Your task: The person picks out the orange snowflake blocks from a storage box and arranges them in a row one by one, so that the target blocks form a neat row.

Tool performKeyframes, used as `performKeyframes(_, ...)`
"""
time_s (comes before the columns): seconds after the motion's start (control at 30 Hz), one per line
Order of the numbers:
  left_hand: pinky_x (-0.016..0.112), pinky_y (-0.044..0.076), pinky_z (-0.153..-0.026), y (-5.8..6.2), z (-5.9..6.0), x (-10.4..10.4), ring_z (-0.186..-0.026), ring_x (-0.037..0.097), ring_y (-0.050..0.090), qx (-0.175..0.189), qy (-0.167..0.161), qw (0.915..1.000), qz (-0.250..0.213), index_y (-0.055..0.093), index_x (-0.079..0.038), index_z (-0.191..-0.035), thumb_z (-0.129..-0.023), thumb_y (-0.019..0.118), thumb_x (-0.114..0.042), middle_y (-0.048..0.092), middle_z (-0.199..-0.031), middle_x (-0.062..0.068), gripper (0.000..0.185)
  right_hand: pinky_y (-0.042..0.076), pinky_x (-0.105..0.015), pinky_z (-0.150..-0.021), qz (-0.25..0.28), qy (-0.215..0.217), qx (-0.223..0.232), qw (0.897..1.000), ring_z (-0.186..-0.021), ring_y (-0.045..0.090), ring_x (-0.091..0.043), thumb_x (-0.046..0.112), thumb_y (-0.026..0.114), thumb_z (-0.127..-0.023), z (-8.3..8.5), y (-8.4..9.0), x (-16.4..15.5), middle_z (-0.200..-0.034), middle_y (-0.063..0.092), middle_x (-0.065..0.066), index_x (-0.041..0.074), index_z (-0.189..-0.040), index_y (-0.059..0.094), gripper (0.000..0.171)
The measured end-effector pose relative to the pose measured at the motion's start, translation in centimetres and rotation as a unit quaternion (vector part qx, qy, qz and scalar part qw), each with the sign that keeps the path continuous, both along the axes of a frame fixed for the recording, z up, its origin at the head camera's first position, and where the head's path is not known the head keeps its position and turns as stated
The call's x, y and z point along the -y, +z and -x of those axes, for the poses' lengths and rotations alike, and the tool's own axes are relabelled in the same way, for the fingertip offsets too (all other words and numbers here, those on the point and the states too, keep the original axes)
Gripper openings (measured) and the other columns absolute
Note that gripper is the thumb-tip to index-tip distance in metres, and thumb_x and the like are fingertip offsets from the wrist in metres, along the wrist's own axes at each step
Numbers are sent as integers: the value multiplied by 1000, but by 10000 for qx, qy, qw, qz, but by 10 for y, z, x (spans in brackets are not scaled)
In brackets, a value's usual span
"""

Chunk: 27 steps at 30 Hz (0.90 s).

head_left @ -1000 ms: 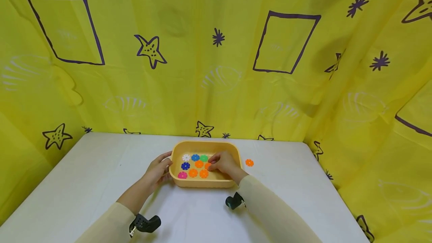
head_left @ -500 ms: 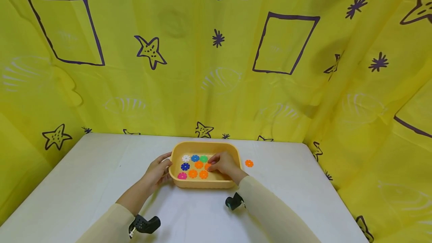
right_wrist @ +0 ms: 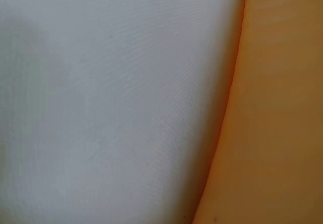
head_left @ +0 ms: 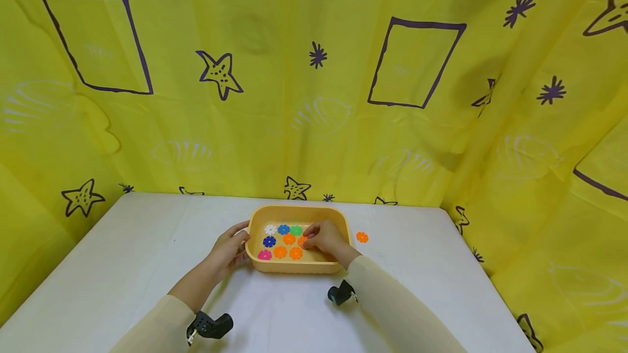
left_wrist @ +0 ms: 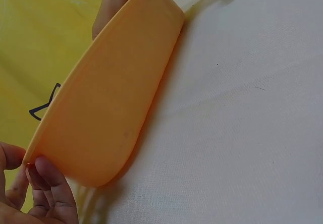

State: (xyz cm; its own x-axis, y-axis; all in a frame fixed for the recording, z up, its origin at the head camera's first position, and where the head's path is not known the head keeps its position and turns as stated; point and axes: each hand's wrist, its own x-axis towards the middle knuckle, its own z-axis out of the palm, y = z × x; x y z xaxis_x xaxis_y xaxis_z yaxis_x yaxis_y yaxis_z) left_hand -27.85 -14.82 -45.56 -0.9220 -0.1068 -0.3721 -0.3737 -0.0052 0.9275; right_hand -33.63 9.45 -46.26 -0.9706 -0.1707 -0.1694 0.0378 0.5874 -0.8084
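A yellow-orange plastic basin [head_left: 299, 267] stands on the white table, holding several flat notched flower-shaped discs. Inside it are a white disc [head_left: 271, 230], a light blue disc [head_left: 284, 229], a green disc [head_left: 296, 230], a dark blue disc [head_left: 269, 242], a pink disc [head_left: 265, 255] and several orange discs [head_left: 280, 252]. At its left end, my left hand [head_left: 228, 248] grips the rim; the left wrist view shows the thumb and fingers on either side of that rim. My right hand [head_left: 326, 237] reaches over the basin and pinches an orange disc [head_left: 302, 241] at the right of the group.
One more orange disc [head_left: 362, 237] lies on the white table [head_left: 417, 287], just right of the basin. Behind the table hangs a yellow curtain [head_left: 275, 124] with dark starfish drawings. In the right wrist view, the basin's outer wall [right_wrist: 272, 113] fills the right side.
The orange disc at the right fingertips looks slightly shifted or tilted. Both hands, the basin and the other discs stay almost where they were.
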Motion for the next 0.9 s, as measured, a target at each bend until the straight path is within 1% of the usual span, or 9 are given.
performKeyframes(0.23,23,49,-65,0,0,1,-81,16,53,-15,-4,10000,-8,40,-14,-148,-95,49,-16,51,-118,15,54,47,-21,-68,43,-58,-6,10000,-78,53,-18,4,83,-74,0,1,1,-83,61,-4,6,-93,72,22)
performKeyframes(0.4,22,49,-65,1,1,0,-81,16,52,40,11,10000,6,40,-15,-149,-94,49,-16,50,-120,15,55,46,-20,-67,37,-75,-65,9999,-79,52,-17,3,84,-73,0,0,1,-83,61,-4,6,-93,72,23)
performKeyframes(0.6,23,49,-66,2,0,0,-81,17,52,28,-3,10000,28,39,-15,-149,-95,48,-16,50,-119,15,55,46,-21,-68,71,-21,-159,9998,-79,52,-18,2,83,-73,1,0,0,-83,60,-4,5,-92,72,23)
performKeyframes(0.8,22,49,-66,2,-1,0,-80,16,52,29,-8,10000,37,39,-15,-149,-95,49,-16,50,-117,15,55,46,-22,-69,35,-68,-202,9998,-79,52,-18,1,84,-72,1,0,1,-82,60,-4,5,-92,72,23)
performKeyframes(0.9,22,49,-66,2,-1,1,-79,16,53,21,-20,10000,37,40,-15,-149,-95,49,-16,51,-118,15,55,47,-22,-69,36,-61,-244,9997,-78,53,-18,1,84,-72,2,0,1,-82,61,-4,5,-91,72,23)
